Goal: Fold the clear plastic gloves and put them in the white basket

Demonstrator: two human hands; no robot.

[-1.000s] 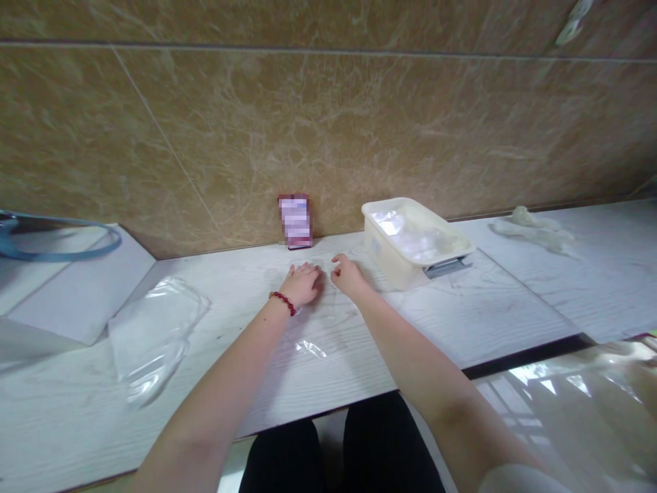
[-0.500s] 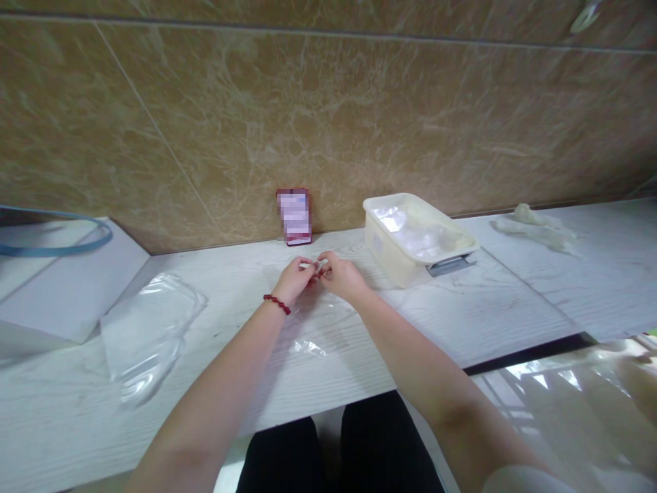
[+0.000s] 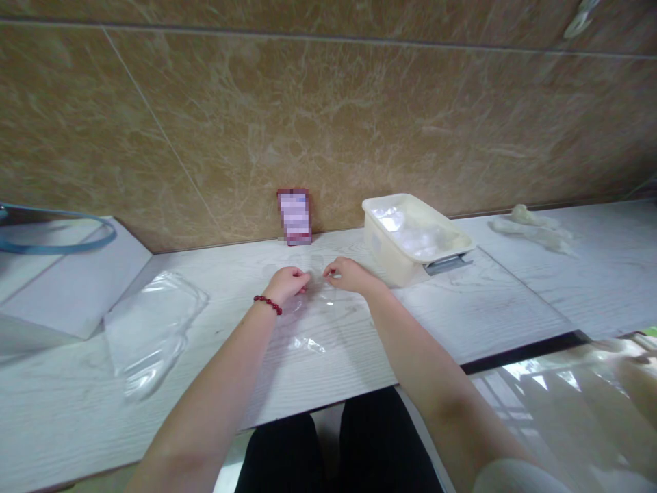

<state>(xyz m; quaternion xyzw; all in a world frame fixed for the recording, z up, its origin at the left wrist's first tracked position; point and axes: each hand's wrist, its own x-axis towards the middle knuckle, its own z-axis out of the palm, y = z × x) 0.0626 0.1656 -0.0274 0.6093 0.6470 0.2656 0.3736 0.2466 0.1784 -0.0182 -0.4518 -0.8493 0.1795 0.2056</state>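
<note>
Two hands of mine meet over one clear bag, which lies flat on the white table, straight ahead of me and a little short of the wall. My left hand, the one with the red bead bracelet, is curled closed on the bag's far edge. My right hand pinches the same edge just beside it, thumb against forefinger, so the two hands are close but not quite touching. The rest of the bag trails back toward me, its near end catching a glint of light.

I judge it feather-light, limp and slippery. It is thin film that clings to itself and creases easily, with no stiffness in the middle to lift by. The place to grip is right at the edge, with fingertips.

A white tub holding more clear film stands near my right hand. A loose pile of bags lies well off to my left. A small card leans on the wall behind.
</note>
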